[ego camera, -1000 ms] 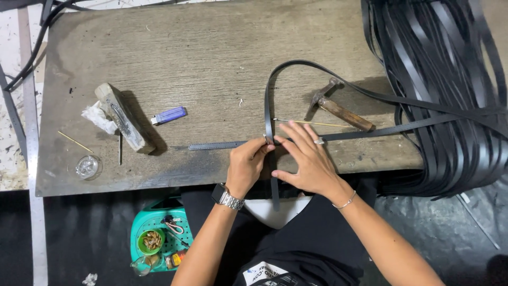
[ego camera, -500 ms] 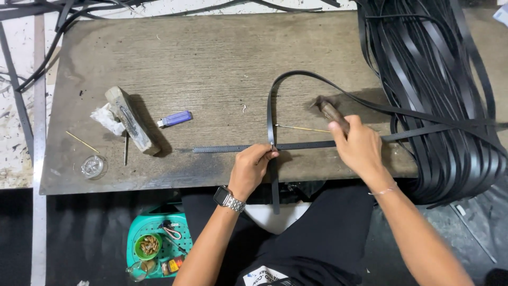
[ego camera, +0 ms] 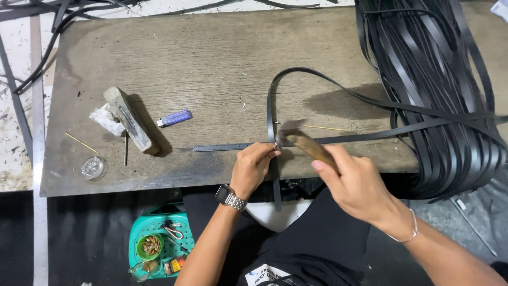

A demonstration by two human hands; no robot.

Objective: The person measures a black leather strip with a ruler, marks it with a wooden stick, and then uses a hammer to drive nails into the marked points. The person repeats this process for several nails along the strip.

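Head view: worn wooden board point(ego camera: 211, 63) on littered floor point(ego camera: 16, 143), black straps point(ego camera: 434, 79) heaped right.

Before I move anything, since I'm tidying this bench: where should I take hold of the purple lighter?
Probably pinch the purple lighter across its long body from above. It lies flat on the wooden board, slightly angled, metal end to the left, with bare board all round. The wooden block lies apart on its left, so either side looks open.

head view | steep downward | close over wooden board point(ego camera: 211, 69)
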